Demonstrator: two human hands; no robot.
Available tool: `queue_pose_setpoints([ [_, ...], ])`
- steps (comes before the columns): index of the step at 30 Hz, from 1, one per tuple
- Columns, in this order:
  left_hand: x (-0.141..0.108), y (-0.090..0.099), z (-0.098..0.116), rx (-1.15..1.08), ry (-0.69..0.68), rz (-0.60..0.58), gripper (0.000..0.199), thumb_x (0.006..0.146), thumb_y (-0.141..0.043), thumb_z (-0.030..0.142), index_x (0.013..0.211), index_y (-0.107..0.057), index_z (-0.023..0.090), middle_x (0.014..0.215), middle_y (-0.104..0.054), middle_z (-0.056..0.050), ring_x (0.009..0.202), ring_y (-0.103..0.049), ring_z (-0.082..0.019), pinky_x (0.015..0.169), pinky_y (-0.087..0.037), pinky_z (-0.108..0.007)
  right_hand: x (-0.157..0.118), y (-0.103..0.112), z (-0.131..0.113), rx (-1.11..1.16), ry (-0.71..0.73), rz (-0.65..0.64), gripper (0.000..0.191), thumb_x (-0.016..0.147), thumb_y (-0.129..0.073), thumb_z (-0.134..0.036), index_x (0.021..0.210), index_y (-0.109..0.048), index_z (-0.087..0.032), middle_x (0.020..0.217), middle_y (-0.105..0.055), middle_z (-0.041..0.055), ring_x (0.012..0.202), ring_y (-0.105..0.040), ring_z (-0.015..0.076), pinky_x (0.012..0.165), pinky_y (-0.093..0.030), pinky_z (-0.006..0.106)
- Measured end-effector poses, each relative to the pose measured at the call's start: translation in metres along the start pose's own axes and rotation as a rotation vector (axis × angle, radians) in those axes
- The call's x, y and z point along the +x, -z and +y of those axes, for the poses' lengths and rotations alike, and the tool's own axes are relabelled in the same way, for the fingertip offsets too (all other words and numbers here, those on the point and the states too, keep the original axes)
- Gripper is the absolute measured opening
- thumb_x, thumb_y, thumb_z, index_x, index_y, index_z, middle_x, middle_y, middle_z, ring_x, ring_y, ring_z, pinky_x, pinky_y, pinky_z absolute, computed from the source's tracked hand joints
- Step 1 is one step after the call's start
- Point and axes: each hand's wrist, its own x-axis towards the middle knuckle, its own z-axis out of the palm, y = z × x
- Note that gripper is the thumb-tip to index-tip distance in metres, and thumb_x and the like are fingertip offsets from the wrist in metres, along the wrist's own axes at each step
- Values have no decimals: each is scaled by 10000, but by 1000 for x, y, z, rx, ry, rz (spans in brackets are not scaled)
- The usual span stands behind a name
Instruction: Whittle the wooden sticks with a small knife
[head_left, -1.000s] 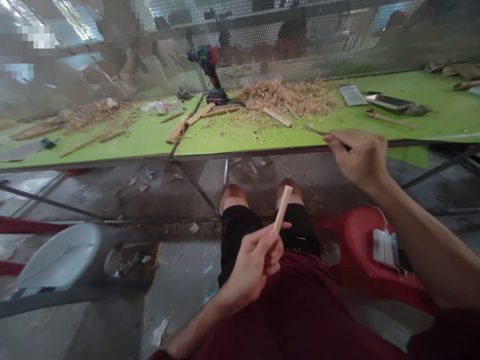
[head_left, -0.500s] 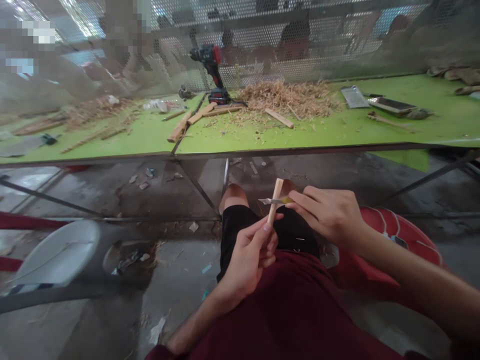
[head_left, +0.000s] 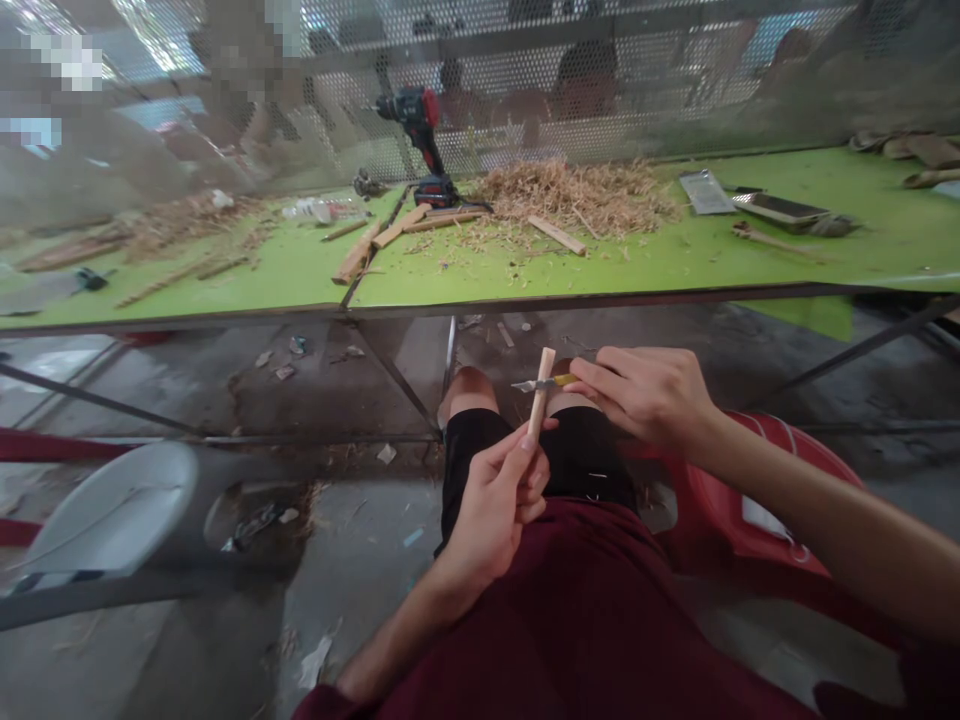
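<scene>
A pale wooden stick [head_left: 541, 392] stands tilted above my lap, its lower end gripped in my left hand [head_left: 501, 492]. My right hand [head_left: 643, 393] is closed around the yellow handle of a small knife [head_left: 553, 382]. The knife's metal blade lies across the upper part of the stick and points left, touching or very near the wood. Both hands are over my knees, below the front edge of the green table [head_left: 465, 285].
On the table are a drill [head_left: 424, 145], a heap of wood shavings [head_left: 581, 195], wooden strips [head_left: 556, 235] and a metal tray [head_left: 784, 210]. A red stool [head_left: 765, 490] stands at the right, a white seat [head_left: 116, 505] at the left. Scraps litter the floor.
My right hand and the knife have moved slightly up and left. The stick has shifted a little left in my left hand. More of the red stool's seat edge shows under my right forearm.
</scene>
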Motion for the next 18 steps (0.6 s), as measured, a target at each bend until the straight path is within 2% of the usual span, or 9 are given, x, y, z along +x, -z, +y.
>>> queue_pose_setpoints([
  [7,-1,0,1,-13,16,2,383,894,-716,440,1163,-722,167,647,-362,66,517,-192,-35,424,-120,-151,2,-6,0,-21,-13,19,366,1072,-475,-407,1009,-793,-236,718,-701,16,586,-560,137,556,-337,290],
  [9,-5,0,0,-7,30,2,390,886,-723,449,1154,-723,165,638,-356,68,519,-189,-38,427,-119,-156,3,-10,11,-37,-72,21,366,1059,-504,-439,993,-801,-235,716,-712,17,578,-559,130,534,-300,289],
  [12,-11,0,-2,16,83,-40,400,891,-716,450,1165,-726,159,621,-365,70,510,-182,-37,433,-128,-167,4,-16,42,-110,-231,62,347,1042,-543,-425,994,-810,-208,782,-761,50,612,-604,137,509,-260,289],
  [15,-12,1,-2,19,69,-27,415,888,-718,448,1183,-726,155,630,-384,64,515,-190,-37,438,-123,-169,2,-18,70,-18,-399,131,300,1020,-589,-343,1028,-814,-145,901,-804,119,788,-718,201,578,-377,274],
  [18,-7,3,0,8,45,9,418,882,-726,440,1187,-723,153,643,-400,62,514,-188,-32,437,-120,-164,0,-12,69,189,-477,153,256,986,-622,-294,992,-819,-131,981,-812,132,899,-765,253,711,-515,304],
])
